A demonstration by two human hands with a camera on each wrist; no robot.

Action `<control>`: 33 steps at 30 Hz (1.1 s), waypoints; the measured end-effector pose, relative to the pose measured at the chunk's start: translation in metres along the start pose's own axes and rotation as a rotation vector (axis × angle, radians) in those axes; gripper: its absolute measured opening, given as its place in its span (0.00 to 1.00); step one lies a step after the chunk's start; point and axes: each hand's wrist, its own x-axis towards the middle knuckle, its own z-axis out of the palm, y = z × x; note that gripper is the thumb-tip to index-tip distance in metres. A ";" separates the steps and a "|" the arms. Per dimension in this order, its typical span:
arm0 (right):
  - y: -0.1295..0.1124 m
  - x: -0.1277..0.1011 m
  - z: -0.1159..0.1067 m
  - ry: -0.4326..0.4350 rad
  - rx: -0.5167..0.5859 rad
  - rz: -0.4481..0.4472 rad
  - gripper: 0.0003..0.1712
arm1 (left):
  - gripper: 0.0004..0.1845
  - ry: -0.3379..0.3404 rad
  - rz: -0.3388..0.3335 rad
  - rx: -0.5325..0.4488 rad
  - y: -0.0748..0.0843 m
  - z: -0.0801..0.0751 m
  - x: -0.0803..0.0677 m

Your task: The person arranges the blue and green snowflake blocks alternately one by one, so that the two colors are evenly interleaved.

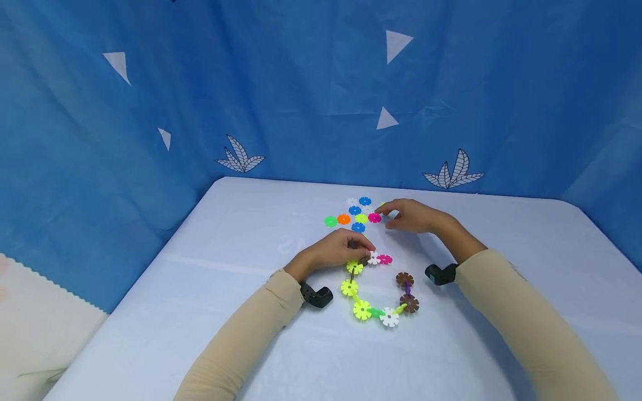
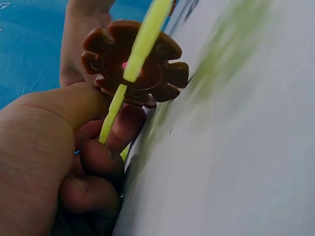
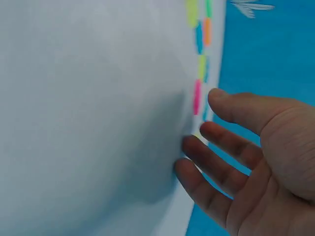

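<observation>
My left hand (image 1: pixel 337 249) pinches one end of a chain of notched plastic snowflake discs (image 1: pixel 349 287), near a white disc (image 1: pixel 373 257) with a pink disc (image 1: pixel 384 259) joined beyond it. A brown disc (image 2: pixel 172 49) with yellow discs slotted edge-on stands by the curled fingers in the left wrist view. From there the chain curves round through yellow, green and white discs to brown ones (image 1: pixel 409 303). My right hand (image 1: pixel 411 215) hovers beside the loose discs with fingers apart and nothing between them. Its fingertips are close to a loose pink disc (image 1: pixel 374 218).
Loose discs lie in a cluster farther back, among them a green one (image 1: pixel 330 221), an orange one (image 1: pixel 343 219) and a blue one (image 1: pixel 358 228). The white tabletop (image 1: pixel 200 289) ends at a blue curtain (image 1: pixel 311 100). Each wrist wears a black camera.
</observation>
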 end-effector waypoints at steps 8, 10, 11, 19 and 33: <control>-0.001 0.011 0.011 0.007 -0.138 -0.016 0.27 | 0.09 -0.010 -0.002 -0.002 0.001 -0.001 0.001; -0.002 0.011 0.011 0.024 -0.144 -0.021 0.24 | 0.09 -0.004 -0.009 0.001 0.001 -0.001 0.001; -0.002 0.011 0.012 0.032 -0.144 -0.023 0.22 | 0.08 -0.001 -0.013 0.001 0.001 -0.001 0.001; 0.000 0.004 0.014 0.049 -0.126 0.003 0.20 | 0.08 0.001 -0.010 -0.011 -0.001 0.000 0.001; 0.017 -0.017 0.017 0.080 0.138 0.126 0.07 | 0.09 0.004 -0.023 -0.020 0.000 0.000 -0.001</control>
